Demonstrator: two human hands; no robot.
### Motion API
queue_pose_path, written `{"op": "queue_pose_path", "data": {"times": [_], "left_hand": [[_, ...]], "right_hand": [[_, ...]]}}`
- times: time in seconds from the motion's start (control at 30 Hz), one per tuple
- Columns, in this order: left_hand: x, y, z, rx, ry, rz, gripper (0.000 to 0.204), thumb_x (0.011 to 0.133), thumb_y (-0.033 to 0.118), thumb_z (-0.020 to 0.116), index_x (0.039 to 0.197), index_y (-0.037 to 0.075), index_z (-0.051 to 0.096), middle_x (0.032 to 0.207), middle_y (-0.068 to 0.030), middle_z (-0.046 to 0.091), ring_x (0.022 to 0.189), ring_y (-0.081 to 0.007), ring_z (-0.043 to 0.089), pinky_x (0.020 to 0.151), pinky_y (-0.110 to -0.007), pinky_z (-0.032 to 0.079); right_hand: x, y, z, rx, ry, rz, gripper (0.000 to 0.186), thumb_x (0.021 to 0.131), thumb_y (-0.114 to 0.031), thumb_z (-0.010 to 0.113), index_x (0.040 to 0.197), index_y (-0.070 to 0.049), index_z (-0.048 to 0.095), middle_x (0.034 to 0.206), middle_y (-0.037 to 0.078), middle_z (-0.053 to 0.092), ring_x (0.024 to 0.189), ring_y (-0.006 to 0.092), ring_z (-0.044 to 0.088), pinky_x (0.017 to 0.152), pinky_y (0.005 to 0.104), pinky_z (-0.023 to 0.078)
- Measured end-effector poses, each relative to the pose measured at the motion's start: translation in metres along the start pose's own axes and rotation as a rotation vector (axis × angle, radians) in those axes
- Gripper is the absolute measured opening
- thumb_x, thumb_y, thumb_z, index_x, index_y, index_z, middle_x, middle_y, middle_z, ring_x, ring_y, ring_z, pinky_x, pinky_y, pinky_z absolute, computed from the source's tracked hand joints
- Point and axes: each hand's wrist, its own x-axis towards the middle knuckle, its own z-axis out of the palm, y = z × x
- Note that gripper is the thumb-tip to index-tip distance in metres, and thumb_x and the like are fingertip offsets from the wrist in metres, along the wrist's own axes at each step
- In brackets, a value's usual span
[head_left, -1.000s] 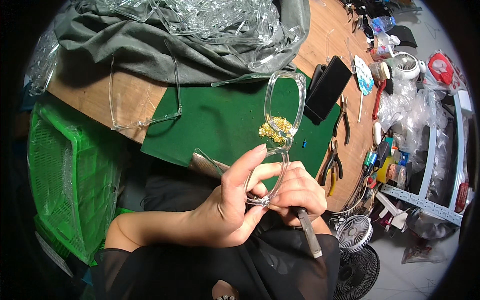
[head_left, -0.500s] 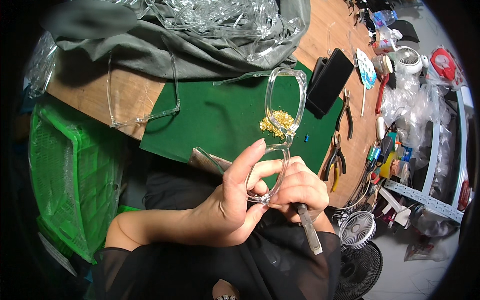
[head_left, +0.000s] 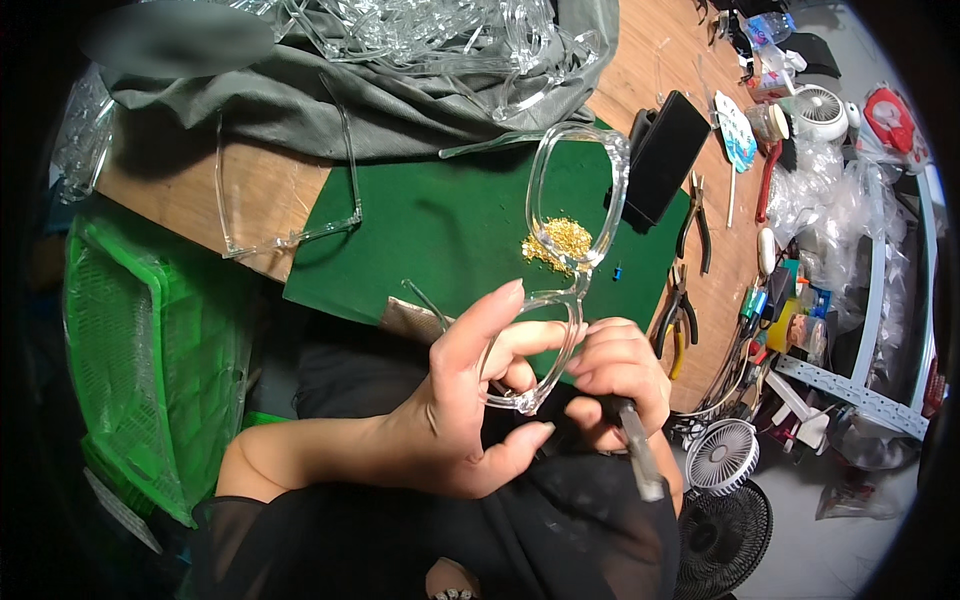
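Right hand (head_left: 628,378), clenched on a grey tool (head_left: 640,455), pulls back from the clear glasses (head_left: 580,285), baring one corner (head_left: 527,403); left hand (head_left: 462,405) holds them.

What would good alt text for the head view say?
The left hand holds a clear eyeglass frame near a green mat bearing small gold-coloured pieces; the right hand holds a tool. Clear plastic pieces lie piled on grey cloth beyond.

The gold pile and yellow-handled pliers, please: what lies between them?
Head view: a small blue piece on the mat, plus the clear frame held above.
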Motion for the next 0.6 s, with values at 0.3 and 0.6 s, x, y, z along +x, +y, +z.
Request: {"op": "queue_pose_path", "data": {"times": [0.3, 0.6], "left_hand": [[-0.001, -0.007, 0.003, 0.164, 0.027, 0.070, 0.113, 0.064, 0.017, 0.081, 0.134, 0.003, -0.006, 0.114, -0.0258, 0.050, 0.069, -0.0105, 0.051, 0.068, -0.022, 0.044], [0.000, -0.009, 0.003, 0.230, 0.014, 0.099, 0.100, 0.071, 0.012, 0.075, 0.133, 0.002, -0.003, 0.109, -0.0273, 0.052, 0.068, -0.0116, 0.051, 0.066, -0.023, 0.044]], "right_hand": [[-0.005, -0.012, -0.014, -0.342, -0.384, 0.324, 0.034, 0.058, 0.000, 0.064, 0.089, -0.002, 0.050, 0.088, 0.011, 0.053, 0.083, 0.0301, 0.053, 0.073, 0.0370, 0.044], [0.007, -0.018, -0.015, -0.353, -0.491, 0.313, 0.035, 0.058, -0.003, 0.066, 0.089, -0.002, 0.050, 0.087, 0.012, 0.051, 0.081, 0.0297, 0.052, 0.075, 0.0377, 0.042]]}}
